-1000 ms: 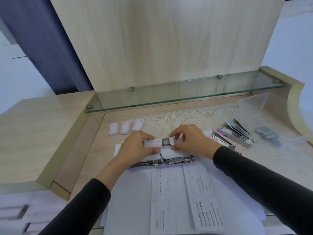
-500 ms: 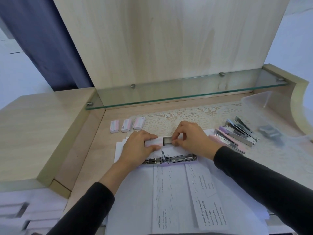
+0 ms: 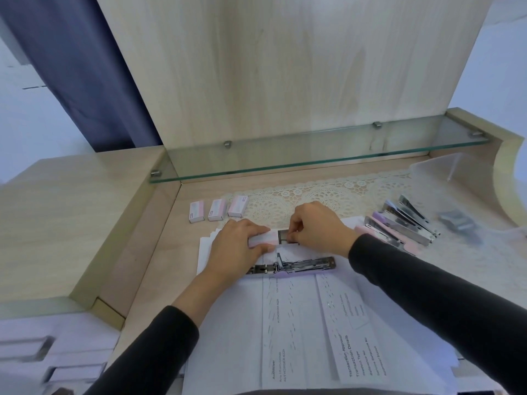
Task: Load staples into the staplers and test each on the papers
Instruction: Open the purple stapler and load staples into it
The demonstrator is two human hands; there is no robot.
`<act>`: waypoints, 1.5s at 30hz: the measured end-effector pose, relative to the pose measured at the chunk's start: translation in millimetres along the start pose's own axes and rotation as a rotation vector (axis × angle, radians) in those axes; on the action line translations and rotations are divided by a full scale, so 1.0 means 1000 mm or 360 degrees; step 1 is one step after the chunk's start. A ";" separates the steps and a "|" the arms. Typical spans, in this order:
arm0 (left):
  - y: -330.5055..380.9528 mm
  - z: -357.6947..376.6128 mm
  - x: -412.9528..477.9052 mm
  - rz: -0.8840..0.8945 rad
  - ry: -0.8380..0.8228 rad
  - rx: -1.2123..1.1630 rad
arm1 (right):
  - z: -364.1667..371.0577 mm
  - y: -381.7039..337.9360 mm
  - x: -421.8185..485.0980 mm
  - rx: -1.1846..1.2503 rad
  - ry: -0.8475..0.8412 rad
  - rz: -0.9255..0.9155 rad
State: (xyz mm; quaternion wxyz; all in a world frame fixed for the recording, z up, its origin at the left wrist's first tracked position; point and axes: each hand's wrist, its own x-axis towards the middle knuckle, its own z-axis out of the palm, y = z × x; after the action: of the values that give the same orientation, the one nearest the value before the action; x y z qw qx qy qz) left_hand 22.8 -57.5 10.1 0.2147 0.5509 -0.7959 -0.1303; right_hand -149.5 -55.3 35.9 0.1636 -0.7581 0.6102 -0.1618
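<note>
The left grip (image 3: 236, 248) holds a pink staple box (image 3: 263, 240); the right grip (image 3: 319, 228) pinches its tray (image 3: 283, 237). An opened stapler (image 3: 302, 266) lies on papers (image 3: 285, 323).

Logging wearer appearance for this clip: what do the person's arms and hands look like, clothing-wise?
Both arms wear plain long dark, near-black sleeves. The left sleeve ends partway up the forearm; the right sleeve reaches the wrist. The left hand and right hand are bare: no gloves, and no rings, watch or markings visible.
</note>
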 end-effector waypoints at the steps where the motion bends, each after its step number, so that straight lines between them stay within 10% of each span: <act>1: 0.000 0.000 0.000 -0.0001 0.0000 0.0001 | -0.001 -0.001 0.000 -0.0033 -0.0009 -0.0010; 12: -0.001 0.000 0.001 -0.0004 -0.0006 0.0012 | -0.011 -0.010 -0.003 -0.0293 -0.0030 -0.0343; 22: -0.001 0.000 0.001 -0.0003 -0.0017 0.0004 | -0.021 0.011 -0.002 0.0412 0.0223 -0.0093; 45: 0.001 -0.001 0.001 0.0053 -0.0008 -0.0020 | 0.000 0.012 -0.006 0.0221 0.0141 0.0124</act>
State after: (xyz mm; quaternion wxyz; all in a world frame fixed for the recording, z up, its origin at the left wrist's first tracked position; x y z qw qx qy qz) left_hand 22.6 -58.0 11.6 0.2183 0.5360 -0.8046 -0.1330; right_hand -160.8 -51.9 30.2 0.1948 -0.7127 0.6331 -0.2307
